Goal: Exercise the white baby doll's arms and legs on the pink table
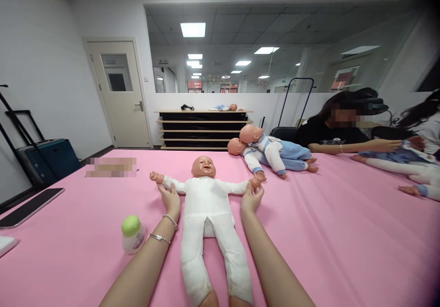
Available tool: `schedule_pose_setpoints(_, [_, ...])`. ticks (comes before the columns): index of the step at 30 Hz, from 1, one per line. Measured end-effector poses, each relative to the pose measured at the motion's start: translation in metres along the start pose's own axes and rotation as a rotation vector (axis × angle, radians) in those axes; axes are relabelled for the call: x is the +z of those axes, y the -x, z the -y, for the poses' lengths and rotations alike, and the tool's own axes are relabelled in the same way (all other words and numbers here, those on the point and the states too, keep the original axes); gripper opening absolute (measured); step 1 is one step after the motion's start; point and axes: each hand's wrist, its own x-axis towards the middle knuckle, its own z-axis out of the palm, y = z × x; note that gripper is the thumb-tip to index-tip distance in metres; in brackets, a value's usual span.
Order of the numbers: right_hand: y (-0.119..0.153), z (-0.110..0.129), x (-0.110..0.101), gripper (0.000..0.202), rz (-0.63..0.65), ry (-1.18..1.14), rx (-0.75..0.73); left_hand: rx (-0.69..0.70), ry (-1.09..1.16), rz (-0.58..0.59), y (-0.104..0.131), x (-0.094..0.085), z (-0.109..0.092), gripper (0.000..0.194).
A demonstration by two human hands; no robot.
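One baby doll (207, 206) in a plain white cloth body lies face up on the pink table cover (343, 243), head toward twelve o'clock and legs running down to six, both arms stretched straight out to the sides. The left hand (169, 200) is closed around the doll's arm on the nine o'clock side, fingers wrapped just short of the small plastic fist; two bracelets sit on that wrist. The right hand (252, 198) grips the doll's other arm at three o'clock in the same way, thumb and fingers curled round it near the wrist. One small white bottle with a green cap (132, 234) stands upright at about eight o'clock from the doll, near the left forearm but not touching it. At one o'clock, two more dolls in blue and white clothes (271, 153) lie heaped together on their sides, just beyond the right hand. Farther toward three o'clock two other people (330, 133) lean over the table with further dolls, of which only legs show. One more doll (225, 107) lies on the dark low shelf unit (202, 128) at twelve o'clock against the far wall. A dark flat tablet (29, 207) rests at the nine o'clock edge.
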Motion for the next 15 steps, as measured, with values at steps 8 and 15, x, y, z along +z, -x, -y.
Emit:
schedule_pose_setpoints(8, [0.037, 0.023, 0.019, 0.038, 0.8, 0.487, -0.932, 0.637, -0.404, 0.298, 0.014, 0.0, -0.02, 0.053])
schedule_pose_setpoints(15, [0.036, 0.008, 0.018, 0.036, 0.695, 0.406, -0.761, 0.568, -0.423, 0.311, 0.016, 0.0, -0.022, 0.054])
